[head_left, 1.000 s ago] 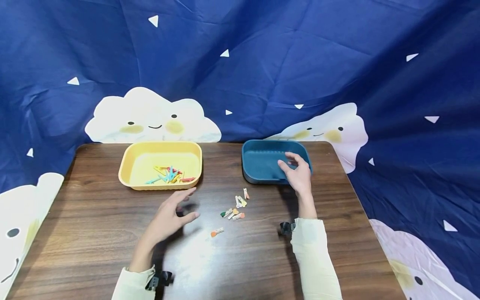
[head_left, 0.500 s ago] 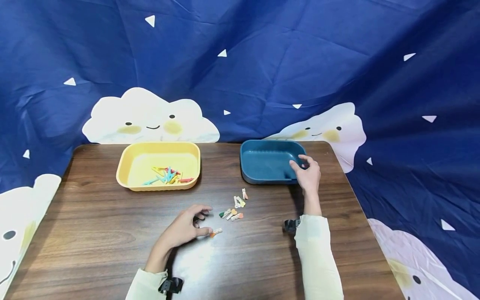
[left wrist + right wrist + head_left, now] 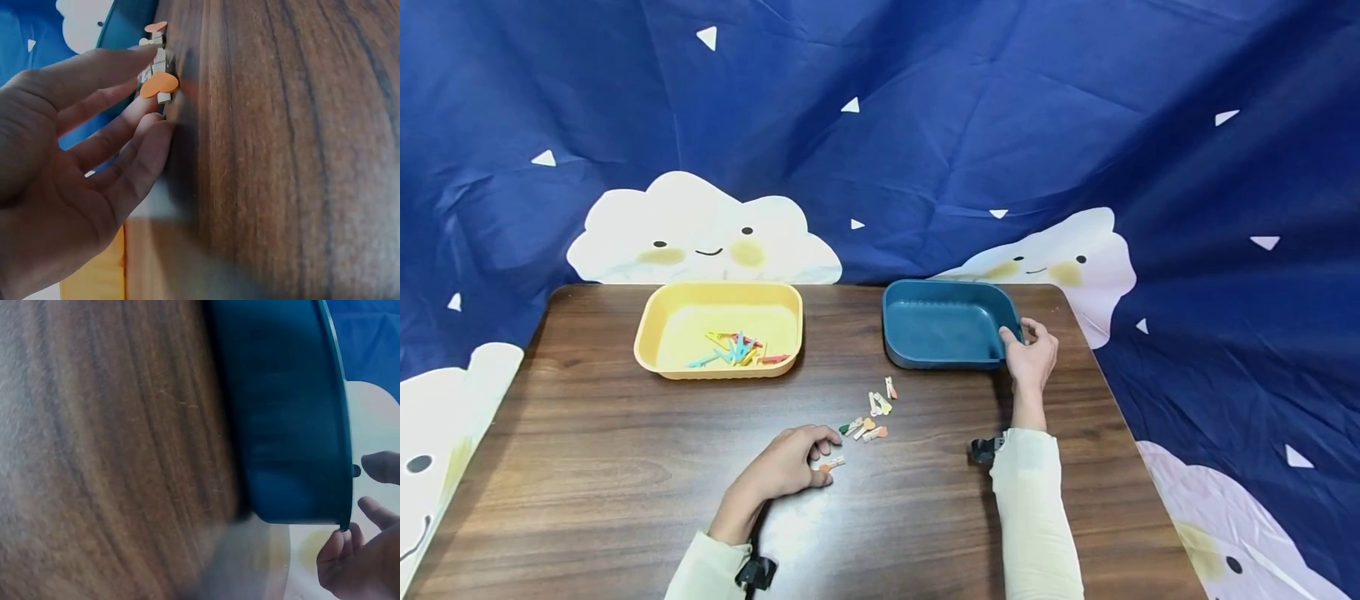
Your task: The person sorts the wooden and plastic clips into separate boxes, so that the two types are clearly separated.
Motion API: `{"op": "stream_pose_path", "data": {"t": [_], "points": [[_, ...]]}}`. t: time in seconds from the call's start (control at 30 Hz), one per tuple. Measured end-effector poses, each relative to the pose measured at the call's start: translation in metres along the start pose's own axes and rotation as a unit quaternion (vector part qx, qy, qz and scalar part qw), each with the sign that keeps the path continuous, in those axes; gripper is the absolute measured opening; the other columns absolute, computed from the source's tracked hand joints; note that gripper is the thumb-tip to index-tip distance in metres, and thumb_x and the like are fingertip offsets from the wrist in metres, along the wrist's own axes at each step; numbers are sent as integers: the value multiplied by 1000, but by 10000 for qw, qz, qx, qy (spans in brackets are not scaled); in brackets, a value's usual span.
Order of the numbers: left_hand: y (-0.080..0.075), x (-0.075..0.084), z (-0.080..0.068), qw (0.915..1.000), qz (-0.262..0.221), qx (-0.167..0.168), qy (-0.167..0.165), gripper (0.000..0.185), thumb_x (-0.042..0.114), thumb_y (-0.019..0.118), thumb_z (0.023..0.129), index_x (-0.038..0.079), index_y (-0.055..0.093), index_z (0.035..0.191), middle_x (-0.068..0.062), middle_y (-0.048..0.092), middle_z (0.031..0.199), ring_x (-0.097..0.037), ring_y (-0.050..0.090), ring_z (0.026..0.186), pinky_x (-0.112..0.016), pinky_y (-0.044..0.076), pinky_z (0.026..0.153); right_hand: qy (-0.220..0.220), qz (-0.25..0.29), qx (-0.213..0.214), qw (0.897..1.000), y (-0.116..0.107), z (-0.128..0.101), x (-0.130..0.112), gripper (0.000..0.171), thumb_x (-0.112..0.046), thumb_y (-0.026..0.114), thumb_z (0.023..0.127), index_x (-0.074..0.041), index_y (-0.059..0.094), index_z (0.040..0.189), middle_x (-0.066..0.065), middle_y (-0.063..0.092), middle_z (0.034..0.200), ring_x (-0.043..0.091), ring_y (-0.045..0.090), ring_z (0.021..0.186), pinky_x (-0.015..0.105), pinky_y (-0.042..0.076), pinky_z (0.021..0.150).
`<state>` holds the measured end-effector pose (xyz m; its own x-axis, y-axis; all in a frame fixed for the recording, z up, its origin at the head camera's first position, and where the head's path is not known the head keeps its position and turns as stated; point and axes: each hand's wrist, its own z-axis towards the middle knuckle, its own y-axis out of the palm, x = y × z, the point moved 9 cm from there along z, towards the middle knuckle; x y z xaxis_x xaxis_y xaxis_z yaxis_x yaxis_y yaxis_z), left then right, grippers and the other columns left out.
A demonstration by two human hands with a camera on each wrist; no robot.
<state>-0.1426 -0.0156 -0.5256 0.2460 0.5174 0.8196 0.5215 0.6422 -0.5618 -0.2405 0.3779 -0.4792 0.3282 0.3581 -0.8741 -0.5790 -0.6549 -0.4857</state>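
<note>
In the head view my left hand (image 3: 793,461) is low over the table, its thumb and fingers curving apart around a small wooden clothespin with an orange heart (image 3: 832,465). That orange heart (image 3: 160,85) is between the index finger and thumb in the left wrist view, and I see no pinch on it. My right hand (image 3: 1032,354) holds the right end of the blue basket (image 3: 943,363), thumb over the rim and fingers outside. Several more heart clothespins lie up the table, among them a green one (image 3: 848,428) and a yellow one (image 3: 882,404).
A yellow basket (image 3: 647,333) at the back left holds several colourful plastic clips (image 3: 741,348). The brown wooden table (image 3: 587,467) ends at a dark blue curtain (image 3: 880,142) printed with clouds. Black cameras are strapped to both wrists.
My left hand has moved right and toward the near side, onto the orange-heart clothespin. My right hand has moved right from over the blue basket to its right rim.
</note>
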Motion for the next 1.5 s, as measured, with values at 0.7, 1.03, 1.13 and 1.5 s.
{"op": "stream_pose_path", "data": {"t": [0.7, 1.03, 1.13, 1.5], "points": [[-4, 8, 2, 9975, 653, 225, 156, 23, -7, 75, 73, 13, 71, 84, 6, 58, 73, -7, 51, 68, -27, 45, 63, 661, 775, -358, 9942, 6, 8, 26, 37, -12, 53, 102, -9, 61, 139, 6, 57, 118, 15, 55, 97, 28, 58, 59], [-7, -1, 4, 9981, 415, 452, 112, 22, -8, 69, 73, 10, 73, 86, 6, 61, 74, -3, 53, 68, -23, 47, 62, 1190, 1337, -906, 9797, 14, 2, 35, 42, -21, 47, 107, -8, 52, 147, 12, 52, 139, 28, 56, 111, 37, 62, 70], [-8, -3, 5, 9983, 270, 505, 118, 21, -7, 70, 74, 9, 74, 86, 5, 62, 75, -3, 53, 67, -23, 48, 62, 1311, 1441, -1048, 9752, 16, 1, 37, 43, -23, 46, 108, -8, 50, 148, 13, 49, 144, 27, 56, 109, 36, 62, 70], [-11, -15, 9, 9967, -476, 615, -223, 21, -8, 68, 77, 4, 76, 92, 5, 62, 74, -7, 55, 67, -22, 48, 59, 1310, 1481, -1049, 9746, 17, 0, 40, 42, -27, 46, 109, -10, 52, 147, 9, 51, 134, 20, 57, 100, 37, 62, 75]]}}
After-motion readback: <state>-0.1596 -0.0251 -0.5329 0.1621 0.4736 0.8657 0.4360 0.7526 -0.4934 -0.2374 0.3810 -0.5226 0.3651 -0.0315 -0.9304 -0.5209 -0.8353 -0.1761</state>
